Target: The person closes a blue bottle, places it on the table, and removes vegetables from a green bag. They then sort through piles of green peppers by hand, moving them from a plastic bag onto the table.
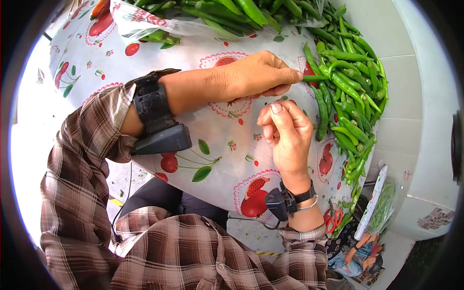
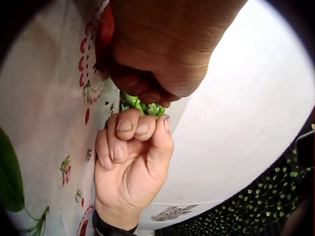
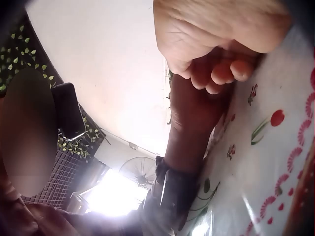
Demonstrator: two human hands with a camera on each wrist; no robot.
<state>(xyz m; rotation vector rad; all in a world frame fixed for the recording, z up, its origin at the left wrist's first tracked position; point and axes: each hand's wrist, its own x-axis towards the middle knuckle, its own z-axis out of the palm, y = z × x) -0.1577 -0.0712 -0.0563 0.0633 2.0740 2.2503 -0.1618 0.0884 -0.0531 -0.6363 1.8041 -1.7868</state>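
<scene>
In the head view my left hand reaches across the table and pinches one end of a green chili pepper between thumb and fingertips. The pepper's far end points at a large pile of green chili peppers on the right. My right hand is just below, its fingers curled in and its thumb laid towards them. From the left wrist view, the palm of the right hand shows nothing in it. Seen from the right wrist, the left forearm passes behind the right hand.
A clear plastic bag with more green peppers lies at the far edge. Fruit-printed cloth covers the table. Red-handled scissors lie near the right edge. A white wall stands beside the pile. Another person is at lower right.
</scene>
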